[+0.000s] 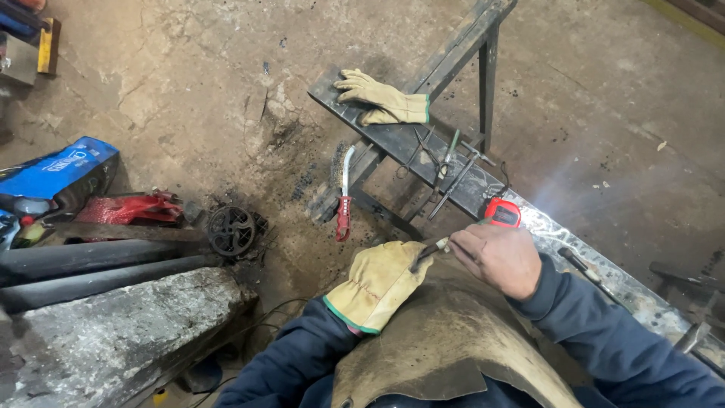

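Over a curved, rusty metal sheet (445,340) across the person's lap, the bare right hand (497,258) is closed in a pinch on one end of a thin rod (430,251), while the gloved left hand (380,283) closes around its other, dark end. Both sit just before the steel bench (408,143). The step looks like fitting or seating the rod, so the next move calls for a firm, steady grip from both hands. Just beyond the right hand lies a red tape measure (504,213); further along the bench lie pliers (445,166) and a spare glove (383,98). A red-handled wire brush (345,198) lies on the floor below.
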